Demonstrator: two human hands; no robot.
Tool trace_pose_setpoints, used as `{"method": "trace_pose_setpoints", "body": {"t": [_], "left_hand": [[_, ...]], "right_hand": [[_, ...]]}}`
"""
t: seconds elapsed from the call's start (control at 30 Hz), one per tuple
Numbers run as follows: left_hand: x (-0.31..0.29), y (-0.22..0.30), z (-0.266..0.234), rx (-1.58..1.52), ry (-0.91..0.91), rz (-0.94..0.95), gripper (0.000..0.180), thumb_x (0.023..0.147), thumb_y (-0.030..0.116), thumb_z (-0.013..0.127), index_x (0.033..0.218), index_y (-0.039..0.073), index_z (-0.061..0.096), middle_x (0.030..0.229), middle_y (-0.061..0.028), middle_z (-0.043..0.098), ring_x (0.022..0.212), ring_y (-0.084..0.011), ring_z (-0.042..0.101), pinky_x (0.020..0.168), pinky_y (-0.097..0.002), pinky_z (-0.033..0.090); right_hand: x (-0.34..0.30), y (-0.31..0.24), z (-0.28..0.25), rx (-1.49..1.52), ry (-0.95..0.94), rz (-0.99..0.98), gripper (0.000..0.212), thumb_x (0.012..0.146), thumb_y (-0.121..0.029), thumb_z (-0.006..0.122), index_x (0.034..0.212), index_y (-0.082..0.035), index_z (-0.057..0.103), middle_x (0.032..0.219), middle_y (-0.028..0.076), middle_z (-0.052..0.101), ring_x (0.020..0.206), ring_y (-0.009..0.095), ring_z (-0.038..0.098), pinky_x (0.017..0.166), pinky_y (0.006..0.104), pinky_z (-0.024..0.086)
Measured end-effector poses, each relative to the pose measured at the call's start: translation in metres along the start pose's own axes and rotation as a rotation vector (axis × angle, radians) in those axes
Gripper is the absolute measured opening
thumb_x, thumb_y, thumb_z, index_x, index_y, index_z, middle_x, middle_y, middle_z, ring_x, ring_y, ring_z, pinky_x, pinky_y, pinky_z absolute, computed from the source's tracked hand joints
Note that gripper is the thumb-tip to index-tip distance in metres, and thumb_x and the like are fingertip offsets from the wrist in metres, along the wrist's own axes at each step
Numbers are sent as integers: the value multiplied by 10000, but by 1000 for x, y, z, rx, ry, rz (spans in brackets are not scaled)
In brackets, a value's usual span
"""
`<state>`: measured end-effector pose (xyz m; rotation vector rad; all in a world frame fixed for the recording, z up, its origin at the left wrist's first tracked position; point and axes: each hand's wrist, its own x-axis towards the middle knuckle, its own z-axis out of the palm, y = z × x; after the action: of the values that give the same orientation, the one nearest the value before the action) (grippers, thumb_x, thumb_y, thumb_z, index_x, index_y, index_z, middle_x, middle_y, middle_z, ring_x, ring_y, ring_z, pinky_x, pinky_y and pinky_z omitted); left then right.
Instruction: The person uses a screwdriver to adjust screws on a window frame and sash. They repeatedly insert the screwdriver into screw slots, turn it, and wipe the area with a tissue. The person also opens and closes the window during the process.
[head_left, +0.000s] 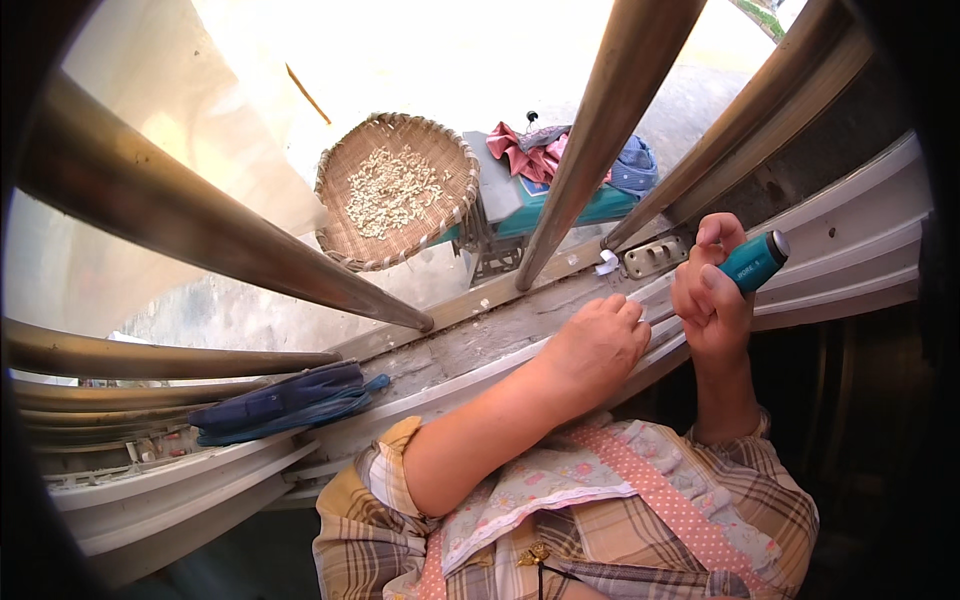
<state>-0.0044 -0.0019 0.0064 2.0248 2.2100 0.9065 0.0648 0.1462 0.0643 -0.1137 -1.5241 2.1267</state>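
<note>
My right hand (712,295) is raised over the right part of the window sill. Its fingers are wrapped round a short teal cylinder (757,262) with a dark, shiny end, whose exact kind I cannot make out. Just left of it, my left hand (598,345) hovers above the white window track with its fingers curled together. Whatever its fingertips may pinch is hidden or too small to name. The two hands are close but apart. Behind them on the sill lie a beige oblong piece with slots (655,258) and a small white scrap (607,263).
Thick metal bars (607,120) cross the window opening. A dark blue pouch (282,400) rests on the sill at the left. Beyond the bars, a round woven basket (333,190) holds pale pieces, beside pink cloth (535,160) and blue cloth (633,168) on a teal surface.
</note>
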Motion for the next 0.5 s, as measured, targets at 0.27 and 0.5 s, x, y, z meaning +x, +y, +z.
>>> {"method": "trace_pose_setpoints", "body": {"t": [0.27, 0.5], "left_hand": [[-4, -7, -22, -141, -111, -67, 79, 768, 39, 579, 839, 32, 613, 919, -114, 564, 935, -306, 569, 815, -386, 508], [-13, 7, -26, 6, -123, -163, 72, 787, 54, 593, 844, 32, 630, 910, -91, 554, 919, -278, 572, 768, -382, 506]], "right_hand": [[3, 0, -1, 64, -8, 84, 243, 859, 36, 534, 1081, -33, 464, 604, -38, 413, 430, 34, 339, 397, 213, 269], [10, 4, -1, 133, -54, 158, 210, 860, 53, 552, 1048, -21, 494, 608, -31, 447, 437, 34, 357, 399, 212, 270]]}}
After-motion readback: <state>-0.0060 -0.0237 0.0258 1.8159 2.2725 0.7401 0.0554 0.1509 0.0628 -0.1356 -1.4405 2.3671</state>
